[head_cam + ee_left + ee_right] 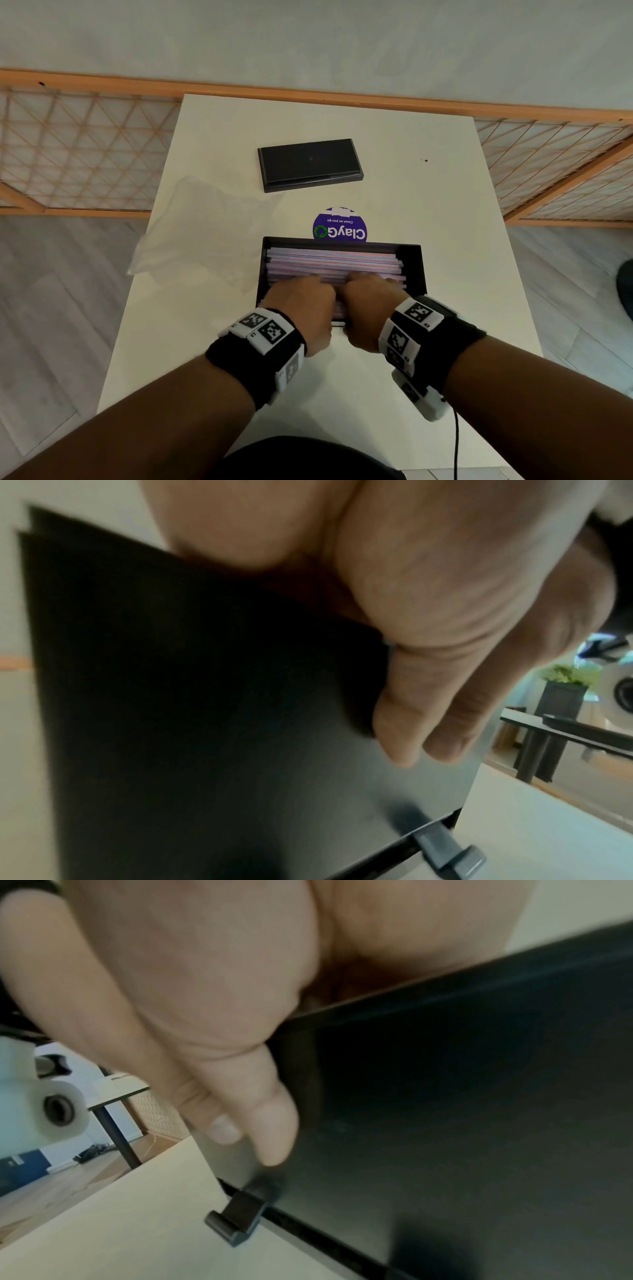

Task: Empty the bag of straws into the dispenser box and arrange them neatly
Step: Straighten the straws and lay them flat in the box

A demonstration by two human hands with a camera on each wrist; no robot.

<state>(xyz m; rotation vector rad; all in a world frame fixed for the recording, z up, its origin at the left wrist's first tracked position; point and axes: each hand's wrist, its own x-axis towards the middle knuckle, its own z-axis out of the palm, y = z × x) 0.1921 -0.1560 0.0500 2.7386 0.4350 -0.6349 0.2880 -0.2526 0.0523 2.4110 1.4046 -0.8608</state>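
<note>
The black dispenser box (420,263) stands open on the white table, filled with pink and purple straws (332,262) lying lengthwise. Both hands straddle its near wall. My left hand (305,301) and right hand (370,298) reach over the rim with curled fingers down on the straws, their tips hidden. In the left wrist view the left thumb (428,710) lies flat against the box's outer front wall (205,723). The right thumb (260,1123) does the same on the box front (479,1123).
The box's black lid (308,164) lies at the back of the table (479,308). A crumpled clear plastic bag (191,233) sits to the left, overhanging the table edge. A purple round sticker (339,226) shows just behind the box. A small latch tab (232,1221) juts from the box's base.
</note>
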